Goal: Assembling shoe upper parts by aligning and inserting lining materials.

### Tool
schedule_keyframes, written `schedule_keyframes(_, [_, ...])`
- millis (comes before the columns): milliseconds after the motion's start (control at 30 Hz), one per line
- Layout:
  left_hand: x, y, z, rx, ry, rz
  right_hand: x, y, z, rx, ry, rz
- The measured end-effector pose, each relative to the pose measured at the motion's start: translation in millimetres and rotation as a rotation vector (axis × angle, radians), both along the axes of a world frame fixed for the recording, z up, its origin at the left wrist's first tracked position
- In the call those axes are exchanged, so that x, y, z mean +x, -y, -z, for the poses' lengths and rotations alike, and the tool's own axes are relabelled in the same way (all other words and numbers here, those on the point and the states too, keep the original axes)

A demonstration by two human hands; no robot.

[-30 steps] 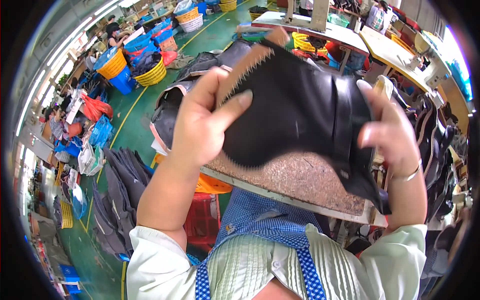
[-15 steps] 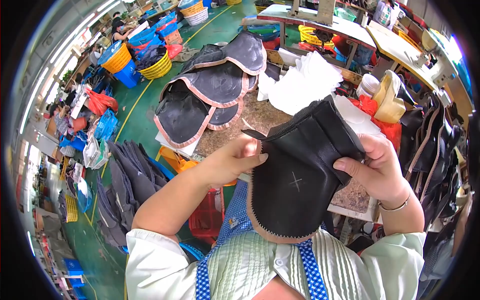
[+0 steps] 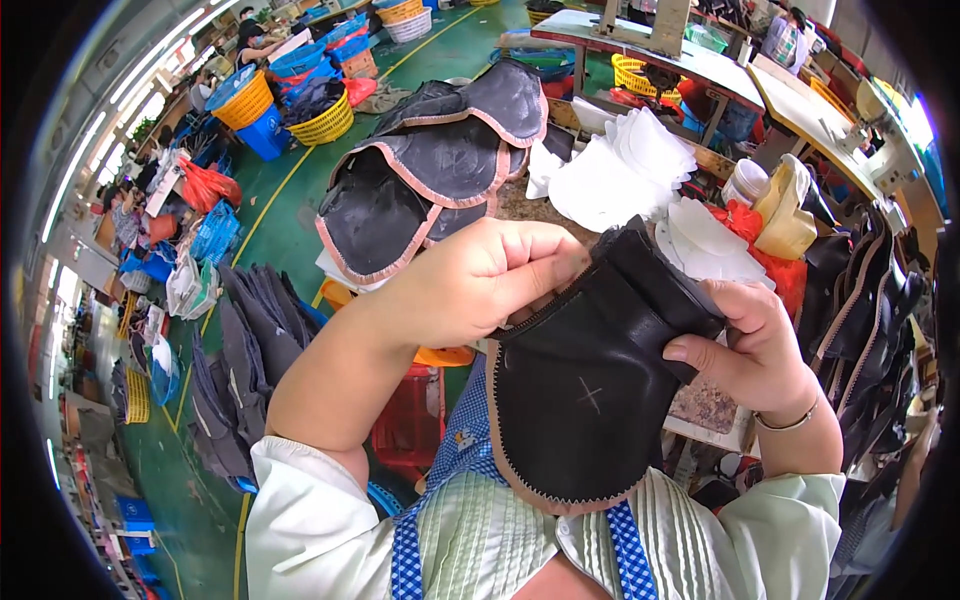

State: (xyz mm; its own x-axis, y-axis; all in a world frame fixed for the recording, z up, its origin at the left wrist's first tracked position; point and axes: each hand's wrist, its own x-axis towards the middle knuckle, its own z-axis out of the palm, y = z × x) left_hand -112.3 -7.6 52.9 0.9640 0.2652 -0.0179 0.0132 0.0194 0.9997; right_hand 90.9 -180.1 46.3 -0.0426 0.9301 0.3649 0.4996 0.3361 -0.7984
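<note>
In front of my chest hangs a black leather boot upper [image 3: 570, 430], with a pale cross marked on it and a brown zigzag-stitched border round its lower curve. My left hand [image 3: 490, 275] is closed in a pinch on its upper left edge, where a toothed strip like a zip runs; the fingertips are partly hidden. At the right side, my right hand [image 3: 755, 350] grips the folded top of the piece, thumb in front and fingers behind. Beyond my left hand, similar black pieces with pinkish-brown borders [image 3: 440, 160] lie overlapped on the worktable [image 3: 715, 405].
White curved sheets [image 3: 620, 175] are piled on the table's far side. A white tub [image 3: 745, 182], a red bag [image 3: 785, 280] and a yellowish container [image 3: 785, 215] stand to the right, near hanging black pieces [image 3: 860, 310]. Dark grey pieces [image 3: 245, 350] are stacked at left.
My left hand has moved up and right along the upper's top edge, from its left corner. The upper has shifted slightly down; my right hand keeps its grip.
</note>
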Motion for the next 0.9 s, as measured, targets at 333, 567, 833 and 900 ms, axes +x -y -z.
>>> schedule_keyframes(333, [10.0, -11.9, 31.6, -0.041, 0.019, 0.063, 5.4, -6.9, 16.2, -0.258, -0.515, -0.026])
schedule_keyframes(567, [18.9, -5.6, 30.6, 0.15, -0.051, 0.212, 6.4, -22.9, 7.9, -0.316, -0.186, -0.146])
schedule_keyframes(833, [22.1, -13.8, 30.3, 0.185, -0.104, 0.079, 17.8, -32.8, 12.7, -0.481, -0.265, -0.134])
schedule_keyframes(900, [15.4, -12.8, 28.0, 0.26, -0.051, 0.007, 13.6, -28.1, 7.8, -0.501, -0.281, -0.051])
